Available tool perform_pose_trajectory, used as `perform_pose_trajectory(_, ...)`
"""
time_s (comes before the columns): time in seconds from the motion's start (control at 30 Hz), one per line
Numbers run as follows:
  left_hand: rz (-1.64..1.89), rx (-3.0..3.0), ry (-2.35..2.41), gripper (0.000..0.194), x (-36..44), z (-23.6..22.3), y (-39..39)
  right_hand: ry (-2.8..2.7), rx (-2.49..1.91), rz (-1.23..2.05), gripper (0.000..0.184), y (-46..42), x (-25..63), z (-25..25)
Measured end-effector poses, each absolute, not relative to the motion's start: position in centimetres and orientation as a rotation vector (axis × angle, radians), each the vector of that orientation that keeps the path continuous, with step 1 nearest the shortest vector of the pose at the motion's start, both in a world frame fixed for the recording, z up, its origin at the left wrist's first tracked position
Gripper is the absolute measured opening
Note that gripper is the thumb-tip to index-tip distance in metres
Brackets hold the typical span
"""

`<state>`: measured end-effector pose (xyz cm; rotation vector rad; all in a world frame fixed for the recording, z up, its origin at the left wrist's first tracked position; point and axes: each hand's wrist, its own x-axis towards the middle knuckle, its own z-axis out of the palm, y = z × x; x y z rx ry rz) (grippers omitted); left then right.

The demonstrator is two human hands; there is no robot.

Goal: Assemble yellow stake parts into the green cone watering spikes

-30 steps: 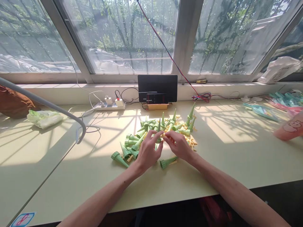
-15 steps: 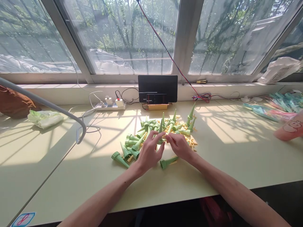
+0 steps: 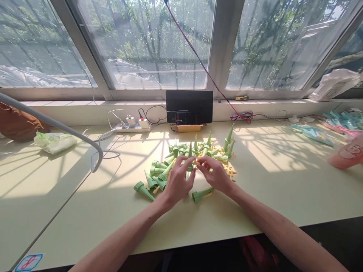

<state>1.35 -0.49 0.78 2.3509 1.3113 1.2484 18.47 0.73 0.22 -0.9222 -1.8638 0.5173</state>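
Fingers [image 3: 187, 163] of left hand [image 3: 177, 179] pinch cone [image 3: 190, 150], inside hidden; right hand [image 3: 217, 175] half-curled, hold unclear

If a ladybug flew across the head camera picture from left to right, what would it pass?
Brown thing, green-and-white packet, nearest-left green cone lying down, left hand, right hand, tangled wires, teal packet, pink thing with a cartoon.

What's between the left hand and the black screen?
In the head view, beyond the left hand come green cones, bare tabletop, then a tan stand and dark phone before the black screen.
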Motion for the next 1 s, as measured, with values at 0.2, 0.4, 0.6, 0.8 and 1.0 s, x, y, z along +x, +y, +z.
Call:
perform_pose_trajectory(0.2,1.257,2.364,1.294,0.035,1.34,0.78,-0.50,-1.860,-0.937,0.507,0.008,0.86,18.49,-0.06)
perform_pose_trajectory(0.4,1.262,2.386,1.279,0.035,1.34,0.78,-0.51,-1.889,-0.949,0.504,0.017,1.03,18.60,-0.15)
perform_pose_trajectory(0.6,1.259,2.391,1.271,0.035,1.37,0.66,-0.58,-1.909,-0.973,0.504,0.025,1.00,18.67,-0.05)
perform_pose_trajectory(0.8,1.243,2.384,1.245,0.036,1.38,0.66,-0.66,-1.925,-0.973,0.492,0.030,1.04,18.70,-0.09)
perform_pose_trajectory(1.0,1.238,2.375,1.271,0.036,1.49,0.50,-0.65,-1.927,-0.985,0.493,0.033,1.10,18.65,-0.27)
